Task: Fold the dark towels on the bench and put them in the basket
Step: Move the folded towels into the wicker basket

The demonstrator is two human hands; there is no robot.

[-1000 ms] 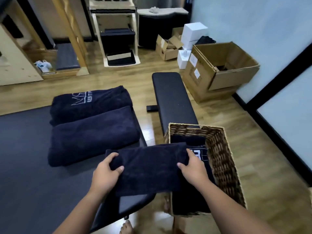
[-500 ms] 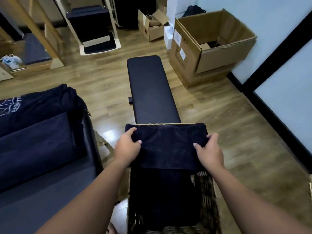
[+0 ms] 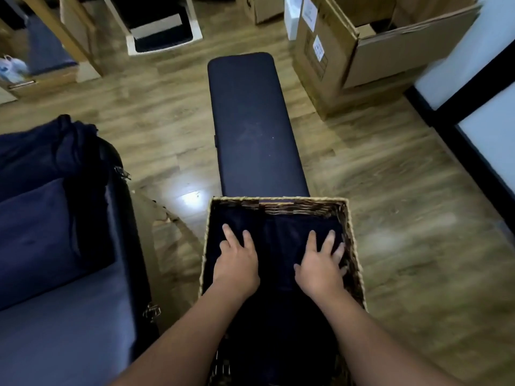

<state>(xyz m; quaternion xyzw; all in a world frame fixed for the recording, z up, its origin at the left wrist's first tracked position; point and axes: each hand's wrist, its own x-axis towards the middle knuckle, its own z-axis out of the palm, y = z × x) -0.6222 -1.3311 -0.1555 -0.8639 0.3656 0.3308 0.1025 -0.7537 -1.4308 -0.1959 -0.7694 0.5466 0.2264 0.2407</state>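
A folded dark towel (image 3: 278, 240) lies inside the woven basket (image 3: 352, 240) in front of me. My left hand (image 3: 237, 263) presses flat on its left part, fingers spread. My right hand (image 3: 320, 266) presses flat on its right part, close to the basket's right wall. Two more dark towels stay on the wide padded bench (image 3: 69, 330) at my left: a folded one (image 3: 41, 232) and a bunched one (image 3: 47, 151) behind it.
A narrow black bench (image 3: 250, 121) runs away from the basket's far rim. Open cardboard boxes (image 3: 376, 51) stand at the right by the wall. A white step stool (image 3: 161, 32) and wooden frames (image 3: 69, 37) stand at the back on the wood floor.
Both hands carried the folded towel from the wide bench over the basket and lowered it in. They have let go of its edges and now press flat on top.
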